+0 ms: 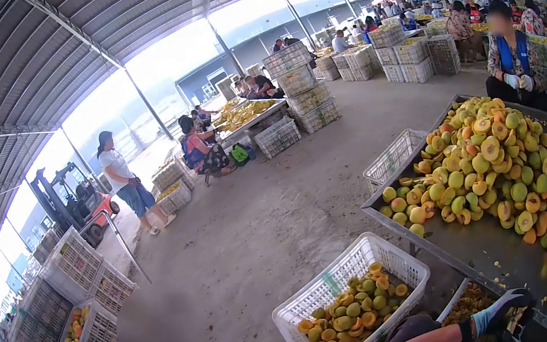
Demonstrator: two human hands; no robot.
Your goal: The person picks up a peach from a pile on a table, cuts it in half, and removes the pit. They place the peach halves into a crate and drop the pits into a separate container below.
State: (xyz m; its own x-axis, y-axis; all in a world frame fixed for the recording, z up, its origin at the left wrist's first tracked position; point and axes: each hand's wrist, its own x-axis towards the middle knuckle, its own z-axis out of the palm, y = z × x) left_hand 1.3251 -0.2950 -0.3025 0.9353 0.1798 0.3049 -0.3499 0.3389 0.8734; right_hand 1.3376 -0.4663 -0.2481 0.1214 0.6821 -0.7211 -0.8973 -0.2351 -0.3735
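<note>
My left hand (505, 311), in a dark glove with a light blue cuff, is low at the right, over the near edge of a metal table (474, 239). Its fingers are dark and unclear, so whether they hold anything does not show. A large heap of halved yellow-green fruit (493, 157) covers much of the table. Below the hand's left side is a container of brownish scraps (469, 301). Further left, a white crate (286, 319) on the floor holds more halved fruit (353, 312). My right hand is not in view.
A co-worker in a blue vest (520, 56) sits across the table, wearing gloves. A white crate (393, 155) stands beyond the table's left edge. Stacked crates (91, 307) are at the left, near a standing person (117, 170) and a forklift (74, 202). Other people work at tables behind.
</note>
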